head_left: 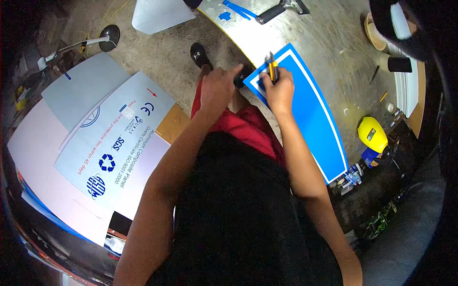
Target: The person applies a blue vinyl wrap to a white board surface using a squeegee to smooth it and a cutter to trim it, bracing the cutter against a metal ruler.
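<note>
My right hand (280, 91) is closed around a yellow-and-black utility knife (273, 69), its tip pointing away from me. It is over the near corner of a blue sign panel (310, 112) with a white border line. This long panel lies along the edge of the metal table (329, 57). My left hand (218, 88) is held over the floor, left of the panel and apart from it. Its index finger stretches toward the panel, and nothing shows in it; the other fingers are partly hidden.
Aluminum composite panels (129, 138) in printed film lie stacked at left. A black-handled tool (276, 12) and blue tape scraps (238, 8) are at the table's far end. A yellow rounded object (373, 135) sits at right. A stand with a round base (109, 38) is on the floor.
</note>
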`<state>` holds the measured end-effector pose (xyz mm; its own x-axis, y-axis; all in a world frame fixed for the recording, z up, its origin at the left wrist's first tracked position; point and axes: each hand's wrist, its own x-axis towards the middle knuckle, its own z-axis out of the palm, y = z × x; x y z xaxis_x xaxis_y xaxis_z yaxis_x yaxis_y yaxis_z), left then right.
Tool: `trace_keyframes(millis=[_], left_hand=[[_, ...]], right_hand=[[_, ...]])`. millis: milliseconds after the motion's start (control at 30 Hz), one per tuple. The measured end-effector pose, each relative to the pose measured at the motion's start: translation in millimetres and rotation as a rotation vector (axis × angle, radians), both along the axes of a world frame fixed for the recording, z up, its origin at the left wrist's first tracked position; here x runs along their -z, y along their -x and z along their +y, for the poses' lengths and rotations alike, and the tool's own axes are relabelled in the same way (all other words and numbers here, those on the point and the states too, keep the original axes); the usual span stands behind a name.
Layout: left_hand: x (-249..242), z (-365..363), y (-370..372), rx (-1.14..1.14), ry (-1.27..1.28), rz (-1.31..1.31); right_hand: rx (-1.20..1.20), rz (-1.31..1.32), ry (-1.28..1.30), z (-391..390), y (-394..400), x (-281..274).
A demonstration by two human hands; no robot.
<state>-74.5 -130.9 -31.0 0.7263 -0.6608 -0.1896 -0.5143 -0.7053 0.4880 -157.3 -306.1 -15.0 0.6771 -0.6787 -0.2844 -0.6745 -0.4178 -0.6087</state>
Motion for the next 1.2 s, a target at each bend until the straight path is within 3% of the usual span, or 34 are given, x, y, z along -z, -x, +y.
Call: trace_keyframes(millis=[33, 133, 233, 367, 467, 533, 567, 633, 667, 733, 833, 900, 967, 1067, 1133, 1200], left_hand=[[-4, 1, 5, 0.007, 0.004, -0.006], [-3, 3, 20, 0.375, -0.222, -0.105], [1, 7, 20, 0.436, -0.254, -0.169], [-4, 15, 16, 0.45, -0.228, -0.245], [-8, 23, 7, 0.371, -0.216, -0.201], [-8, 32, -5, 0.1, -0.161, -0.053], [-11, 38, -13, 0.111, -0.157, -0.07], [-25, 42, -33, -0.31, 0.048, 0.382], [-30, 41, -41, -0.3, 0.05, 0.365], [-51, 35, -62, -0.572, 0.387, 0.636], [-76, 29, -92, -0.599, 0.515, 0.677], [-75, 37, -115, -0.577, 0.478, 0.577], [-64, 48, -137, -0.545, 0.443, 0.492], [-48, 40, -169, -0.452, 0.317, 0.379], [-41, 4, -185, -0.186, 0.34, 0.341], [-31, -38, -195, -0.174, 0.273, 0.426]], right_hand=[[0.034, -0.029, 0.037, -10, 3, -2], [0.062, -0.008, 0.145, -55, 17, 2], [0.006, 0.029, 0.348, -109, 38, 16], [0.051, 0.134, 0.366, -157, 49, 16], [0.055, 0.181, 0.331, -177, 51, 17], [0.091, 0.103, 0.318, -186, 55, 28], [0.112, 0.042, 0.297, -189, 57, 36], [0.144, -0.015, 0.278, -194, 54, 38], [0.146, 0.055, 0.376, -193, 52, 38], [0.191, 0.11, 0.509, -184, 36, 24], [0.196, -0.078, 0.437, -163, -7, 13], [0.166, -0.237, 0.142, -144, -49, 6], [0.198, -0.283, 0.012, -129, -82, 33], [0.289, -0.187, -0.113, -111, -122, 32], [0.307, -0.152, -0.086, -106, -142, 33], [0.455, -0.057, -0.15, -102, -157, 36]])
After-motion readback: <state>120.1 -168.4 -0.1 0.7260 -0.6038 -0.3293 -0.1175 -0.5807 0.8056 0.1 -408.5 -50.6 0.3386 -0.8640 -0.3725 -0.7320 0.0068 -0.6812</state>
